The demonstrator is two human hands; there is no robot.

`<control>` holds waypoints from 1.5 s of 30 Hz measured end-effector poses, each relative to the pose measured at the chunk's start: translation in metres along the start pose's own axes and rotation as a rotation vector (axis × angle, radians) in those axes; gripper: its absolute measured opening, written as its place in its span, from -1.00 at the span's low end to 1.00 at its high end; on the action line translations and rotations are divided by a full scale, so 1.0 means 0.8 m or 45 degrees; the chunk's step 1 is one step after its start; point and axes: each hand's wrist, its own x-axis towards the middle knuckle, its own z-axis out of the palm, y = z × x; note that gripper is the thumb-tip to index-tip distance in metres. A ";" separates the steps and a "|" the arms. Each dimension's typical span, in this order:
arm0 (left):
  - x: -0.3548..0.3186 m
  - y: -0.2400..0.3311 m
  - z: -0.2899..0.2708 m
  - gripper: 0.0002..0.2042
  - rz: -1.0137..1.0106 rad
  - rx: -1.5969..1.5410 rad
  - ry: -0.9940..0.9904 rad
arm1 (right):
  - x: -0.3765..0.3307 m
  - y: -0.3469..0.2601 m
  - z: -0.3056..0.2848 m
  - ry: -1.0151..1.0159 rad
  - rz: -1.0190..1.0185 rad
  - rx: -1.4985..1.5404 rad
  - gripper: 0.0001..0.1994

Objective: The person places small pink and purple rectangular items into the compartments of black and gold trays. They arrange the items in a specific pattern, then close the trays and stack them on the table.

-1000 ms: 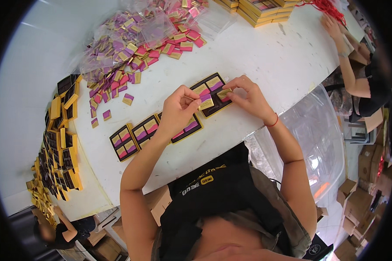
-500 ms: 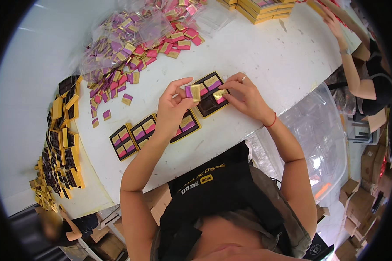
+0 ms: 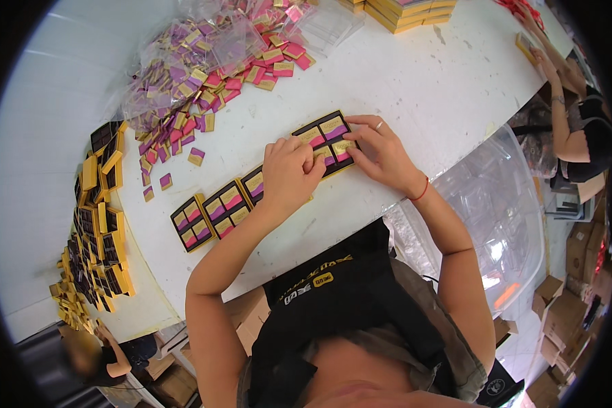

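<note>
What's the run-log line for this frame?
left hand: on tray | right hand: pressing packet into tray | filled trays: left

Bare tabletop [image 3: 421, 75] beyond hands; sachet pile [image 3: 204, 75] blocks far left.

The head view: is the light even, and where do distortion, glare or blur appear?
Head view: soft, even light on the white table, with faint shadows under the left hand and right hand; the table edge bends from the fisheye; a black rim rings the picture; glare on the clear plastic trays; a blurred patch at lower left.
</note>
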 end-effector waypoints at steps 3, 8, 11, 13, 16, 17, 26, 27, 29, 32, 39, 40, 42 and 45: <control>0.003 0.006 -0.011 -0.73 0.028 0.106 -0.034 | 0.003 -0.005 -0.003 0.027 0.011 -0.048 -0.69; -0.015 0.021 -0.017 -0.72 0.294 0.210 0.056 | 0.005 -0.012 -0.012 -0.098 -0.253 -0.176 -0.51; -0.048 0.021 -0.004 -0.59 0.382 0.503 -0.107 | -0.010 -0.007 -0.009 -0.176 -0.303 -0.355 -0.48; -0.052 0.024 0.001 -0.62 0.414 0.597 -0.116 | -0.017 -0.005 -0.008 -0.216 -0.297 -0.429 -0.47; -0.049 0.031 -0.002 -0.61 0.399 0.591 -0.129 | -0.013 -0.014 -0.010 -0.201 -0.379 -0.537 -0.54; -0.045 0.028 -0.004 -0.65 0.406 0.619 -0.119 | -0.009 -0.017 -0.013 -0.231 -0.379 -0.515 -0.53; 0.152 -0.128 -0.051 -0.48 -0.047 0.297 0.444 | 0.140 0.061 -0.044 -0.109 -0.301 -0.614 -0.33; 0.178 -0.155 -0.041 -0.38 -0.060 0.389 0.555 | 0.172 0.079 -0.044 -0.206 -0.272 -0.712 -0.25; 0.207 -0.182 -0.048 -0.18 -0.210 0.483 0.599 | 0.242 0.091 -0.040 -0.407 -0.229 -0.918 -0.10; 0.240 -0.183 -0.057 0.03 -0.553 0.375 0.326 | 0.308 0.088 -0.041 -0.851 -0.019 -1.183 0.06; 0.253 -0.185 -0.056 -0.07 -0.597 0.233 0.189 | 0.350 0.086 -0.036 -1.096 0.050 -1.256 0.11; 0.253 -0.187 -0.057 -0.09 -0.587 0.202 0.225 | 0.345 0.085 -0.036 -1.034 0.026 -1.219 0.06; 0.248 -0.192 -0.067 -0.13 -0.551 0.025 0.274 | 0.338 0.079 -0.042 -0.884 -0.034 -1.141 -0.03; 0.233 -0.202 -0.084 -0.20 -0.553 -0.635 0.295 | 0.330 0.106 -0.047 -0.512 -0.162 -0.840 -0.36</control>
